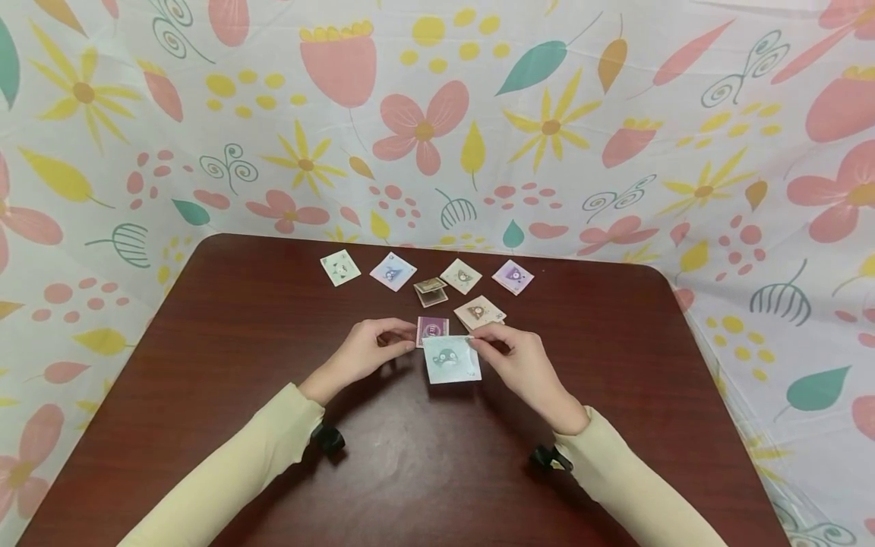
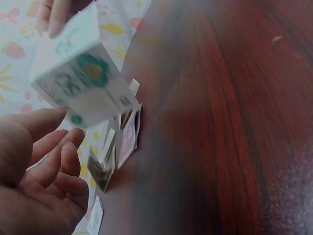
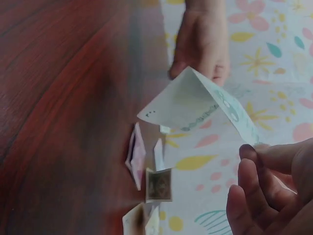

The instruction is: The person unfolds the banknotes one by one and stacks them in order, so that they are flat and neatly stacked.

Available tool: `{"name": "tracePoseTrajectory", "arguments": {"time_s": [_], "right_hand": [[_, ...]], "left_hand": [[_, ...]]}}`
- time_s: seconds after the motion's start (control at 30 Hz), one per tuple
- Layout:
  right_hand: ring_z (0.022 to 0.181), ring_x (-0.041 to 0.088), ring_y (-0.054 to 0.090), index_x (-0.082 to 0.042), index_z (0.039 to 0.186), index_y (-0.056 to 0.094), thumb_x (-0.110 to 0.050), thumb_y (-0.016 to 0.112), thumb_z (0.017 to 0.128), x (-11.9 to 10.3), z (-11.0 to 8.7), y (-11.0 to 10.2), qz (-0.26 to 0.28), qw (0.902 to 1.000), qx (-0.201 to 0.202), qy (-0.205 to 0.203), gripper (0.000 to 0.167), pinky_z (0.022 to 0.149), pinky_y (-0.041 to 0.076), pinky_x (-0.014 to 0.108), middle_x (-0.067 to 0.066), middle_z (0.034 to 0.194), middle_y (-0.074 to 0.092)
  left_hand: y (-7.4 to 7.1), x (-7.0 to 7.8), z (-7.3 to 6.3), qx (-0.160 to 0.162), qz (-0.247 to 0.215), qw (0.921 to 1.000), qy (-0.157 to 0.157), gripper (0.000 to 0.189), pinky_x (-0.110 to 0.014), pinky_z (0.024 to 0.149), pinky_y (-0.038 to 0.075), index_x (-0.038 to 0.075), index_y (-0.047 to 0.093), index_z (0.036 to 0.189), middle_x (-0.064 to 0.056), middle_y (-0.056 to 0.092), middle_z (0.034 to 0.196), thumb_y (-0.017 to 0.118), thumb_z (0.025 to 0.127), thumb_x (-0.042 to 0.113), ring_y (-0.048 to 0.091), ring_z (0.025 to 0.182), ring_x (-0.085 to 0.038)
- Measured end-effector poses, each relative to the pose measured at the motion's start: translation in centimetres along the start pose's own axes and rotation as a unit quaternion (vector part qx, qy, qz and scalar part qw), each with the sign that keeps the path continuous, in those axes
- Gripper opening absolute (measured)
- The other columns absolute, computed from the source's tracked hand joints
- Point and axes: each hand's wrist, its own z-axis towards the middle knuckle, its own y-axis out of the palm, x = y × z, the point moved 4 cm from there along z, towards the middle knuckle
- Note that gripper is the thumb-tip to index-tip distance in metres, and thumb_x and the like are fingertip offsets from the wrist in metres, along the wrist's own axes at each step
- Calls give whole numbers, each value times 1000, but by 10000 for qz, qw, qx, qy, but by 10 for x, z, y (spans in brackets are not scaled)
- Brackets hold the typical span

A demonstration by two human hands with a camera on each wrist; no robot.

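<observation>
My right hand (image 1: 526,365) pinches a pale green folded paper note (image 1: 453,360) at its corner, holding it above the table. A cartoon face is printed on the side facing up in the head view. In the right wrist view the note (image 3: 181,105) hangs as a bent sheet from thumb and fingertips. My left hand (image 1: 369,349) hovers just left of it with fingers loosely curled and nothing in them; its thumb tip is close to the note's lower edge in the left wrist view. Beyond the green note is a purple folded note (image 1: 432,327), partly covered by it.
Farther back sit a tan note (image 1: 478,310) and a brown folded note (image 1: 431,291). Along the far side lie a green-white note (image 1: 340,267), a blue note (image 1: 393,271), a cream note (image 1: 461,276) and a violet note (image 1: 513,276). Behind the table (image 1: 410,486) hangs a flowered cloth (image 1: 424,175).
</observation>
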Motion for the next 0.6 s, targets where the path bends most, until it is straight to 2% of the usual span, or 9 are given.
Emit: {"name": "tracePoseTrajectory", "arguments": {"time_s": [0.1, 0.27, 0.4, 0.5, 0.6], "right_hand": [[77, 8, 63, -11, 98, 79, -4, 79, 91, -5, -1, -4, 228, 9997, -61, 26, 10, 70, 49, 19, -4, 88, 77], [78, 6, 63, -9, 97, 79, -5, 78, 93, -9, 0, -7, 437, 9990, -111, 23, 6, 70, 50, 17, 1, 89, 77], [74, 8, 66, -7, 97, 79, -3, 78, 92, -8, 0, -8, 698, 9973, -143, 198, 6, 69, 53, 17, 5, 89, 77], [72, 12, 68, -5, 98, 79, -1, 78, 92, -7, 0, -7, 881, 9954, -218, 292, 8, 67, 55, 19, 6, 91, 77], [72, 11, 66, -7, 99, 79, -1, 78, 91, -5, -1, -9, 727, 9969, -187, 247, 9, 67, 53, 18, 3, 90, 77]], "left_hand": [[1, -3, 0, -132, -234, 9996, 30, 32, -24, 79, 56, -5, 71, 125, -12, 78, 111, 74, 95, 7, 74, 92, -15], [5, -1, 1, -516, -951, 9941, 112, 38, -27, 84, 58, -11, 62, 134, -24, 71, 125, 68, 99, 2, 72, 111, -29], [7, 0, 3, -623, -1328, 9892, -48, 42, -25, 90, 56, -11, 57, 139, -28, 66, 131, 65, 100, 2, 67, 121, -35], [9, -1, 3, -645, -1371, 9883, -154, 42, -27, 91, 56, -11, 57, 139, -28, 66, 132, 65, 101, 3, 66, 123, -36], [9, -3, 3, -573, -1322, 9891, -300, 37, -36, 83, 60, -8, 62, 135, -24, 70, 126, 66, 101, 5, 71, 109, -39]]}}
